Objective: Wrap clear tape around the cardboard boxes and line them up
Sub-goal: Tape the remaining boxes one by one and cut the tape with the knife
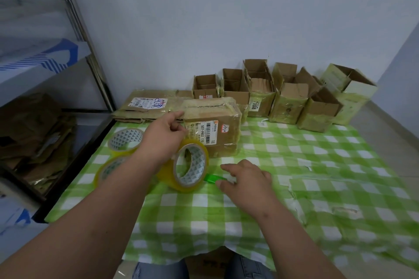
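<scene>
A closed cardboard box (pixel 217 130), shiny with clear tape and bearing a shipping label, lies on the green checked tablecloth (pixel 283 156). My left hand (pixel 164 135) reaches to its left side, and the fingertips touch the box's upper left edge. A yellowish tape roll (pixel 191 168) stands tilted on its edge just below that hand; whether the hand holds tape is unclear. My right hand (pixel 248 180) hovers with spread fingers over a small green plastic piece (pixel 213 177) beside the roll.
Two more tape rolls (pixel 125 140) (pixel 111 168) lie at the left. Flattened cardboard (pixel 145 104) lies behind them. A row of several open boxes (pixel 260 88) stands along the wall. A metal shelf (pixel 56 88) with cardboard scraps is at the left.
</scene>
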Demonstrator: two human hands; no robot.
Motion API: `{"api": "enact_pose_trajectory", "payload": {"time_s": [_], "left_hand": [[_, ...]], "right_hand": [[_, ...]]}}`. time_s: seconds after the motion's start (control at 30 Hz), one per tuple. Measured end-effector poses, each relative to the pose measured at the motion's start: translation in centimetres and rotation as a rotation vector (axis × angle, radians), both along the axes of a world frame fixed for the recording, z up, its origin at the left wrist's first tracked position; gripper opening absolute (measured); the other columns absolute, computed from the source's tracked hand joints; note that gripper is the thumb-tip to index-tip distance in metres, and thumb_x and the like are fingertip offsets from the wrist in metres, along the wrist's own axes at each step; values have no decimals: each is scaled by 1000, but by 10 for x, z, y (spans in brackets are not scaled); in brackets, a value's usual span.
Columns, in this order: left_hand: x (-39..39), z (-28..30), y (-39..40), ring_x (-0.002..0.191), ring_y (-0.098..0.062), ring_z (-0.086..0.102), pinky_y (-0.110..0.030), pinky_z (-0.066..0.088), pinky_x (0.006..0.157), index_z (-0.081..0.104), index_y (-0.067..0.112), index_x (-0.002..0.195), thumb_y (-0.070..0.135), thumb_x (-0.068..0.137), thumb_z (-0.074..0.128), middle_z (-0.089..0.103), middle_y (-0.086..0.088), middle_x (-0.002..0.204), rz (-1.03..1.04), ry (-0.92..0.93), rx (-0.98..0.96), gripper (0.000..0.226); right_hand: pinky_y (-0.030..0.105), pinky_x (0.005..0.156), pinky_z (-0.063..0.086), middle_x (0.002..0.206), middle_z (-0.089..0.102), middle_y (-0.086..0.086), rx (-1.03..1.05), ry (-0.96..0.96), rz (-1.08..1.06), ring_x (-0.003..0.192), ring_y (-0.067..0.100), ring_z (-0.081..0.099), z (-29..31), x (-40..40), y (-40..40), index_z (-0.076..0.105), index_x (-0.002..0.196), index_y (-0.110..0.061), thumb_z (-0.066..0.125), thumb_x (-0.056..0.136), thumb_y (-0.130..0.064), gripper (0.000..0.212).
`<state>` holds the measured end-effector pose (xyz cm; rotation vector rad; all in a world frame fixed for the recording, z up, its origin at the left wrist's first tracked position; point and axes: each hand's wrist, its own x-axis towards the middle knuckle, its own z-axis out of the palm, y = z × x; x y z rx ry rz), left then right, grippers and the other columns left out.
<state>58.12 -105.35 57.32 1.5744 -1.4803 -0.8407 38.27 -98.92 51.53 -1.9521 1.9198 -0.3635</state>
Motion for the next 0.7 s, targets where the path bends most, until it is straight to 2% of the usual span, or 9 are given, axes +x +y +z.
{"api": "enact_pose_trajectory", "payload": {"time_s": [0.1,0.17,0.23,0.3,0.37,0.47,0.57,0.63,0.7], "left_hand": [[2,3,3,87,-12,62,-26,47,72,54,23,138,-6,89,56,70,4,93,-21,78,68,57],[4,6,5,86,-13,61,-27,46,67,56,22,134,-8,88,58,70,0,99,-30,206,126,54],[3,6,9,87,-15,59,-28,44,61,57,18,125,-8,87,62,65,-1,106,-11,311,165,46],[-1,4,12,91,-17,58,-31,50,60,56,16,115,-7,83,69,56,-4,109,27,377,188,41],[-6,1,16,94,-21,61,-36,57,65,55,13,112,-5,82,73,52,-7,112,30,449,237,39],[-10,-1,19,93,-26,66,-38,58,63,54,10,114,2,85,73,60,-11,114,25,528,314,36],[-10,-1,22,85,-25,67,-38,57,64,53,9,119,6,87,72,66,-13,112,49,571,347,37],[-9,-1,23,85,-26,67,-38,57,63,52,10,120,8,87,73,67,-13,110,63,592,366,39],[-7,-2,25,88,-28,68,-38,58,62,54,10,118,11,87,73,68,-14,109,51,597,394,37]], "right_hand": [[40,105,24,127,50,-7,-23,137,56,124,16,45,1,9,-4,57,132,-41,51,96,-49,38],[41,104,25,128,51,-5,-32,207,67,123,18,46,3,9,-5,58,131,-37,49,98,-44,35],[40,102,28,125,53,-3,-37,267,52,120,20,50,3,6,-6,59,129,-32,47,99,-39,33],[39,99,31,121,56,-3,-35,262,-14,115,21,54,4,-2,-7,58,126,-27,46,100,-35,30],[38,96,33,118,59,-2,-22,208,-102,110,22,58,9,-10,-9,57,122,-24,43,101,-31,26],[38,93,38,109,63,-1,7,118,-191,103,25,60,17,-21,-12,56,118,-21,39,103,-28,24],[40,90,46,103,64,1,-24,-126,-227,96,26,60,24,-25,-13,57,121,-18,38,104,-25,27],[36,80,49,106,65,4,-66,-334,-208,87,22,59,32,-21,-12,57,126,-19,38,105,-21,29],[31,67,45,99,63,2,-84,-457,-165,74,15,54,41,-14,-12,56,128,-22,38,105,-20,30]]}}
